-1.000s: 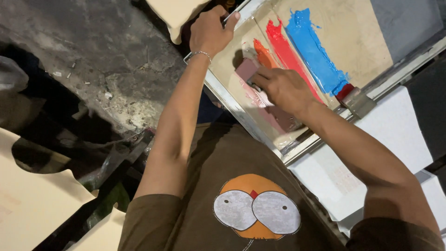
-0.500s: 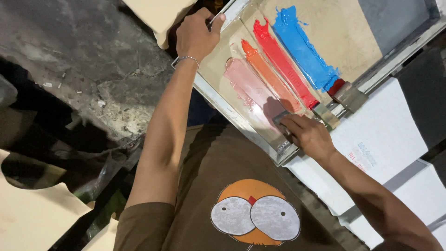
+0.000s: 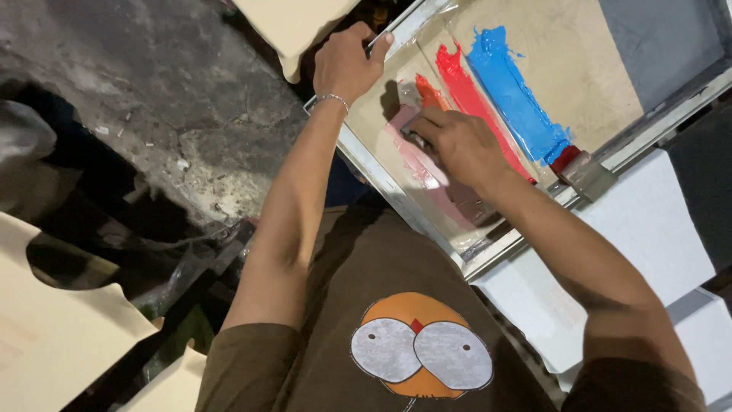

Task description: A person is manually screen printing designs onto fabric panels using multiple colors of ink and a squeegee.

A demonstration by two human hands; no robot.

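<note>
A metal-framed printing screen point(image 3: 396, 179) lies in front of me with stripes of pink ink point(image 3: 427, 172), orange ink point(image 3: 431, 93), red ink point(image 3: 465, 84) and blue ink point(image 3: 511, 103) on its mesh. My left hand point(image 3: 347, 61) grips the far edge of the frame; a thin bracelet circles that wrist. My right hand point(image 3: 457, 145) presses a small squeegee point(image 3: 412, 130) onto the pink stripe near its far end; most of the tool is hidden under the fingers.
Another squeegee point(image 3: 583, 169) with red ink rests at the near end of the screen. White boards point(image 3: 656, 229) lie to the right. Cream cut shapes point(image 3: 69, 343) lie lower left, with rough grey ground point(image 3: 152, 99) beyond. My brown shirt point(image 3: 366, 305) fills the bottom.
My right hand pulled the squeegee down the pink stripe to the near frame edge, then went back up to the far end. The left hand stays on the frame.
</note>
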